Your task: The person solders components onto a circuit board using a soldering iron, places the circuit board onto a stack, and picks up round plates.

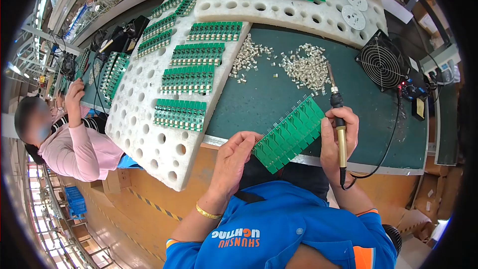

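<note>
A green circuit board panel (pixel 290 134) is tilted over the bench's front edge, with metal pins along its upper edge. My left hand (pixel 235 157) grips its left end, fingers closed. Wrapped round the handle of a soldering iron (pixel 341 142), my right hand (pixel 340 137) is at the panel's right end, the thumb near the board. The iron's metal tip points up and away from me. Just beyond the panel lie two piles of small metallic parts, a larger one (pixel 309 67) and a smaller one (pixel 249 55).
White foam boards (pixel 172 157) with round holes carry rows of green circuit boards (pixel 180 114). White discs (pixel 353 17) lie on the far foam. A black fan (pixel 381 62) stands right, with the iron's cable nearby. A co-worker (pixel 74 144) sits at left.
</note>
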A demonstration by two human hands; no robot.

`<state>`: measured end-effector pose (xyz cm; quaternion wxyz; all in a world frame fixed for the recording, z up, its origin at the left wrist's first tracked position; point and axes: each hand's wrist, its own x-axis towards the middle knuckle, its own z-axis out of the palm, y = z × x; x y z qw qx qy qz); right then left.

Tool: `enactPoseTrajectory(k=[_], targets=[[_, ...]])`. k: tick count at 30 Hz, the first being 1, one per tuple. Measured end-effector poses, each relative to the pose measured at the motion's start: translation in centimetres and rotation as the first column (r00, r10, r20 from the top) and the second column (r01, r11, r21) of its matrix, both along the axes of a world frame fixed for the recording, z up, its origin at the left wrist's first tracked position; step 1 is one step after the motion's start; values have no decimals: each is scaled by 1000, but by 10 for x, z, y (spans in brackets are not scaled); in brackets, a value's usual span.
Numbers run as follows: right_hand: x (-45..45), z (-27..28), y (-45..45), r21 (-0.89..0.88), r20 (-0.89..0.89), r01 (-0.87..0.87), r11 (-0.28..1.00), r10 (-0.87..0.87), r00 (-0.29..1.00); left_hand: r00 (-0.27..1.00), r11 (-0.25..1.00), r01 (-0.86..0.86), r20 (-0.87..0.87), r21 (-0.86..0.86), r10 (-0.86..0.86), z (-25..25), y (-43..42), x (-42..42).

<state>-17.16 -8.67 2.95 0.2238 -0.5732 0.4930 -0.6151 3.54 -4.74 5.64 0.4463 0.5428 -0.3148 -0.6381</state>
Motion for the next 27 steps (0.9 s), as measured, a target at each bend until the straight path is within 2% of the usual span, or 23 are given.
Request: enactPoseTrajectory(k=[14, 22, 27], targets=[[-1, -5, -2, -30, -34, 4, 1000, -5, 999, 1000, 1000, -11, -8, -21, 11, -1, 3, -2], [-1, -3, 0, 2, 5, -15, 1000, 15, 1000, 999, 998, -46, -20, 45, 47, 0, 2, -2], [-2, -3, -2, -50, -48, -18, 999, 16, 999, 998, 999, -20, -53, 37, 22, -4, 3, 2]])
